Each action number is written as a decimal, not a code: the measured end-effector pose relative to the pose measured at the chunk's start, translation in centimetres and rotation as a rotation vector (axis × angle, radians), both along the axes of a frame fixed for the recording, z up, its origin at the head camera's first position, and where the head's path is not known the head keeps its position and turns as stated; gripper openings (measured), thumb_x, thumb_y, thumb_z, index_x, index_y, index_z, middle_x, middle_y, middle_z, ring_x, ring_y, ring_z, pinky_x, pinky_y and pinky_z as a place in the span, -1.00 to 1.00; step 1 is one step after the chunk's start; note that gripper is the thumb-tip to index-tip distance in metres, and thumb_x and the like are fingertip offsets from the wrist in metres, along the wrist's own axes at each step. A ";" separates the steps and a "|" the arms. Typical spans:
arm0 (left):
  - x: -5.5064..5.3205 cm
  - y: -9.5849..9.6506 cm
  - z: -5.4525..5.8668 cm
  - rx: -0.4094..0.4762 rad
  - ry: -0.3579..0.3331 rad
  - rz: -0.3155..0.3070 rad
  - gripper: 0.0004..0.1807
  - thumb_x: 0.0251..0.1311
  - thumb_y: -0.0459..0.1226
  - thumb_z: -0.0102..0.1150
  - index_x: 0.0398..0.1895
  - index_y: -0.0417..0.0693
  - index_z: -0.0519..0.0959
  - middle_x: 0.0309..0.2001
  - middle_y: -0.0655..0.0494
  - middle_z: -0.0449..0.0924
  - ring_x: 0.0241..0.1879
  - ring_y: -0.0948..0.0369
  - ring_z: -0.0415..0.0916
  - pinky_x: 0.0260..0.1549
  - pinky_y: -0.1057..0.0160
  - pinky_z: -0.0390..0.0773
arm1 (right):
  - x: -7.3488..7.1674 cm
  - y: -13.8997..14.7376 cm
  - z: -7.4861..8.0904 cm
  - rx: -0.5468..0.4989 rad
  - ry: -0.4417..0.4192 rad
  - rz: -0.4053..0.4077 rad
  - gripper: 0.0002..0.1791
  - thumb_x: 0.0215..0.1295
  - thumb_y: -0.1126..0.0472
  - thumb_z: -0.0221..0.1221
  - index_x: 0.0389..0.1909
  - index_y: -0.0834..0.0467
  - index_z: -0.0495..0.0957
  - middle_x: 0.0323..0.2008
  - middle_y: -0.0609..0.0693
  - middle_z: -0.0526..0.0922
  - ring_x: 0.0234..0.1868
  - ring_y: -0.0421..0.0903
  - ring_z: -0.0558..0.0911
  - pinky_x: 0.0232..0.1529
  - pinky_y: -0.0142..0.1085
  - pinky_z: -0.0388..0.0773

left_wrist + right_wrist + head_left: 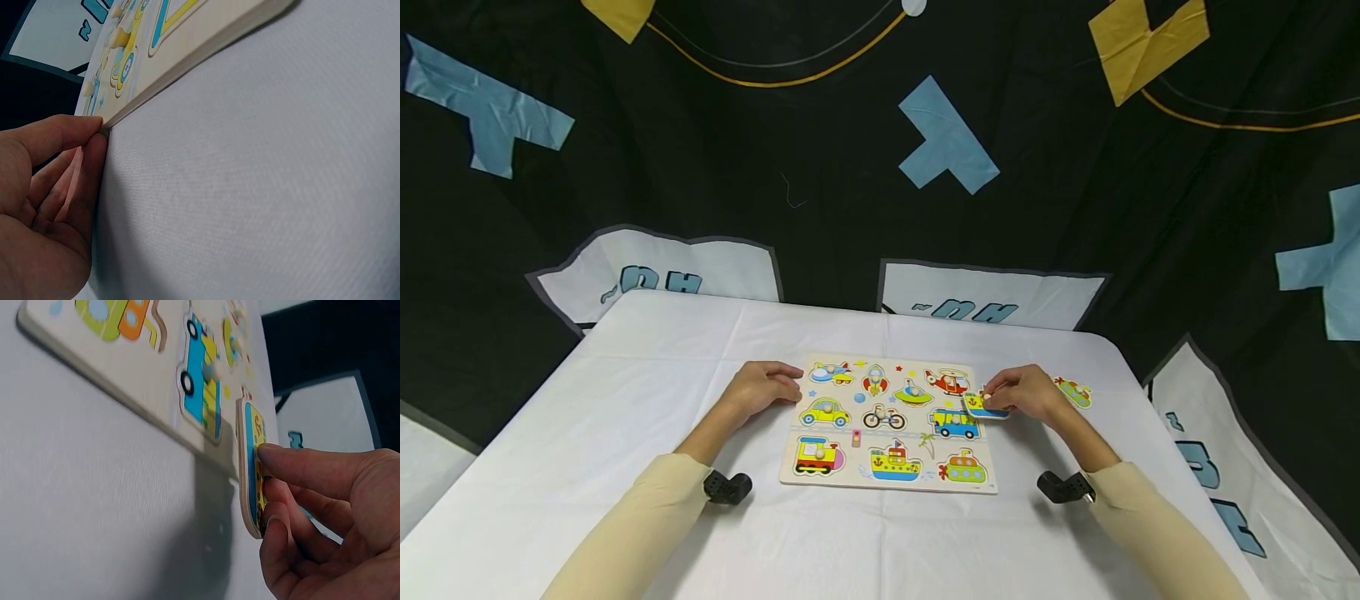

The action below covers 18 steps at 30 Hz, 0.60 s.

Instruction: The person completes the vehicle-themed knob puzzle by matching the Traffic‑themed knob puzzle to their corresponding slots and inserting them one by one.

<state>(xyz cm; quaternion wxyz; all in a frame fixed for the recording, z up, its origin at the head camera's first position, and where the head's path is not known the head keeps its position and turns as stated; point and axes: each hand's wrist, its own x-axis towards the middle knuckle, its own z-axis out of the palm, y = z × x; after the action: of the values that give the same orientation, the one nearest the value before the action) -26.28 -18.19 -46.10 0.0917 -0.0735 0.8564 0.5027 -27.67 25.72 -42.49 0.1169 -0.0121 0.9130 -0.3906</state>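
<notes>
A wooden peg puzzle board [855, 477] with colourful vehicles lies flat on the table. In the left wrist view, the thumb and a finger of my left hand [763, 387] pinch the board's left edge. My right hand [1024, 390] holds a ship puzzle piece [985, 407] over the board's right edge, near the bus piece [955, 423]. Seen from the right wrist, the piece [251, 469] is tilted up on its side, with thumb and fingers at its picture face. The ship recess [895, 463] and submarine recess [964, 468] show printed pictures without knobs.
A loose submarine piece [1073, 392] lies on the white tablecloth [880, 550] beyond my right hand. Train [818, 456], car [824, 412] and several other pieces sit in the board. A black curtain [737, 167] hangs behind the table.
</notes>
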 end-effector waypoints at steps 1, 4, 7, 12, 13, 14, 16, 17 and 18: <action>0.0 0.0 0.0 -0.001 -0.001 0.001 -0.52 0.11 -0.31 0.42 0.15 -0.15 0.64 -0.38 0.10 0.74 -0.37 0.22 0.61 -0.21 0.30 0.53 | 0.0 -0.3 0.0 0.004 0.001 0.004 -0.73 0.08 0.18 0.46 -0.21 0.20 0.73 -0.35 -0.02 0.75 -0.37 -0.09 0.55 -0.31 -0.22 0.53; 0.0 0.0 0.0 0.003 -0.002 0.004 -0.53 0.11 -0.31 0.42 0.14 -0.15 0.64 -0.38 0.10 0.74 -0.37 0.22 0.61 -0.21 0.30 0.53 | 0.0 -1.1 0.0 0.009 0.001 0.012 -0.74 0.06 0.18 0.47 -0.23 0.19 0.73 -0.37 -0.03 0.75 -0.38 -0.09 0.54 -0.32 -0.22 0.52; 0.0 0.0 0.0 0.011 0.001 0.001 -0.53 0.11 -0.32 0.41 0.14 -0.16 0.64 -0.38 0.10 0.74 -0.37 0.22 0.62 -0.22 0.32 0.54 | 0.0 -1.9 0.0 -0.003 0.000 0.017 -0.76 0.06 0.19 0.48 -0.25 0.19 0.73 -0.42 -0.05 0.72 -0.39 -0.09 0.54 -0.33 -0.23 0.50; 0.0 0.0 0.0 0.014 -0.001 -0.002 -0.53 0.11 -0.32 0.41 0.15 -0.16 0.64 -0.38 0.10 0.74 -0.36 0.22 0.62 -0.22 0.32 0.54 | 0.2 -3.2 -0.1 -0.021 0.003 0.043 -0.77 0.03 0.21 0.48 -0.28 0.19 0.73 -0.44 -0.04 0.72 -0.40 -0.10 0.56 -0.34 -0.22 0.50; 0.0 0.0 0.0 0.010 -0.001 -0.001 -0.53 0.11 -0.32 0.41 0.15 -0.16 0.64 -0.38 0.10 0.74 -0.36 0.22 0.61 -0.22 0.31 0.54 | 0.3 -3.5 -0.1 -0.019 0.003 0.051 -0.77 0.03 0.22 0.49 -0.29 0.18 0.73 -0.43 -0.04 0.72 -0.39 -0.10 0.56 -0.35 -0.23 0.50; 0.0 0.0 0.0 0.008 -0.001 0.000 -0.53 0.11 -0.31 0.41 0.15 -0.16 0.64 -0.38 0.10 0.74 -0.36 0.22 0.61 -0.22 0.31 0.54 | 0.3 -3.8 -0.1 -0.018 0.001 0.057 -0.78 0.02 0.22 0.49 -0.30 0.18 0.73 -0.42 -0.03 0.73 -0.39 -0.10 0.56 -0.35 -0.24 0.50; 0.0 0.0 0.0 0.006 -0.001 0.004 -0.53 0.11 -0.31 0.41 0.15 -0.15 0.64 -0.37 0.09 0.74 -0.36 0.22 0.62 -0.22 0.31 0.54 | 0.4 -4.4 -0.1 -0.011 0.003 0.078 -0.78 0.01 0.22 0.51 -0.32 0.18 0.72 -0.40 -0.03 0.73 -0.37 -0.11 0.55 -0.36 -0.26 0.48; 0.0 0.0 0.0 0.007 -0.001 0.005 -0.53 0.11 -0.31 0.42 0.15 -0.15 0.64 -0.37 0.09 0.74 -0.36 0.22 0.62 -0.22 0.31 0.54 | 0.4 -4.7 -0.1 -0.005 0.002 0.086 -0.78 0.01 0.22 0.51 -0.33 0.18 0.73 -0.40 -0.03 0.73 -0.36 -0.11 0.55 -0.36 -0.28 0.47; 0.0 0.0 0.0 0.008 0.000 0.005 -0.53 0.11 -0.31 0.42 0.15 -0.15 0.64 -0.37 0.09 0.74 -0.36 0.22 0.61 -0.23 0.31 0.54 | 0.5 -5.0 -0.2 0.002 0.002 0.092 -0.78 0.01 0.21 0.52 -0.34 0.17 0.73 -0.40 -0.03 0.72 -0.34 -0.11 0.55 -0.35 -0.30 0.45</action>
<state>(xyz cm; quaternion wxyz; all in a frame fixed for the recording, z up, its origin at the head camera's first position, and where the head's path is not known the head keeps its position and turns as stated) -26.29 -18.17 -46.13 0.0905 -0.0753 0.8543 0.5063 -27.17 20.72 -42.67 0.1338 -0.0543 0.9119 -0.3841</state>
